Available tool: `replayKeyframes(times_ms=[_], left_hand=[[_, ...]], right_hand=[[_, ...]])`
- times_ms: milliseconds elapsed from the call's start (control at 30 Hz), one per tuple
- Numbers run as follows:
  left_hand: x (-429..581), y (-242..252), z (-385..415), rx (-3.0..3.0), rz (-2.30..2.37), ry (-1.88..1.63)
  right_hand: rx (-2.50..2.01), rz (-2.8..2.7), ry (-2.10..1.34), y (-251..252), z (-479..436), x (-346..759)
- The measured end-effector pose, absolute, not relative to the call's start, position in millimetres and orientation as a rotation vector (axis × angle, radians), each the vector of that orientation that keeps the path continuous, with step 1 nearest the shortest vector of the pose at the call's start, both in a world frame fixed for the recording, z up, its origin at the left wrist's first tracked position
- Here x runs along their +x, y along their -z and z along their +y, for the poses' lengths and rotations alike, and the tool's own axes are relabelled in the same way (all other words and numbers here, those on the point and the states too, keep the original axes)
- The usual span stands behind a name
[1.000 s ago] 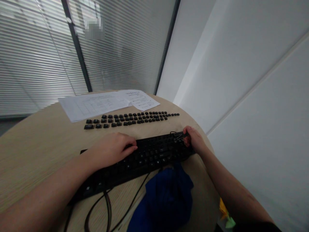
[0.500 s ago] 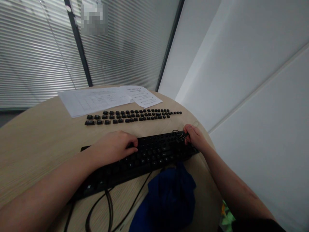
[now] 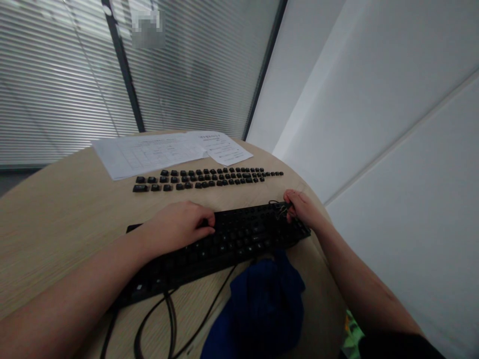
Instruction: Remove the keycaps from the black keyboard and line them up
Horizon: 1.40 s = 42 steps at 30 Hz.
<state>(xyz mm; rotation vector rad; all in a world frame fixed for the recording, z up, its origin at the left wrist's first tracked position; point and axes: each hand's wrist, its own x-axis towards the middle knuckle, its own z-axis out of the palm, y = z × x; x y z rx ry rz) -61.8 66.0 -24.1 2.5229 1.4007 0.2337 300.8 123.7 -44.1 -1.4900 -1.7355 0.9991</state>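
A black keyboard (image 3: 239,234) lies at a slant on the table, with bare dark spots among the keys towards its right end. Across its middle rests my left hand (image 3: 187,222), fingers curled against the keyboard and thumb on the keys. My right hand (image 3: 299,207), closed over the right end, pinches a thin wire keycap puller (image 3: 281,209) whose wires point down at the keys. Whether a keycap sits in the wires is too small to tell. Beyond the keyboard, removed black keycaps (image 3: 198,178) stand in rows.
Printed paper sheets (image 3: 160,152) lie at the table's far side. A dark blue cloth (image 3: 262,304) sits in front of the keyboard, beside a looped black cable (image 3: 172,319). The round table's edge (image 3: 324,204) runs close to a white wall (image 3: 392,149) on the right.
The view has shifted very slightly. My right hand and the keycap puller have moved a little at the keyboard's right end; my left hand stays in place.
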Motion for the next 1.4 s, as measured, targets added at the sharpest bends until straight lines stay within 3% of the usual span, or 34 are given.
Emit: replayKeyframes(times_ms=[333, 900, 1400], left_hand=[[-62, 24, 68, 2.501, 1.400, -0.216], [-61, 22, 66, 2.525, 1.396, -0.219], [-31, 5, 23, 2.726, 0.982, -0.847]], right_hand=[[-1.374, -1.820, -0.720, 63, 103, 302], [-1.008, -1.290, -0.946, 62, 111, 297], [-0.826, -1.442, -1.728, 6, 79, 196]])
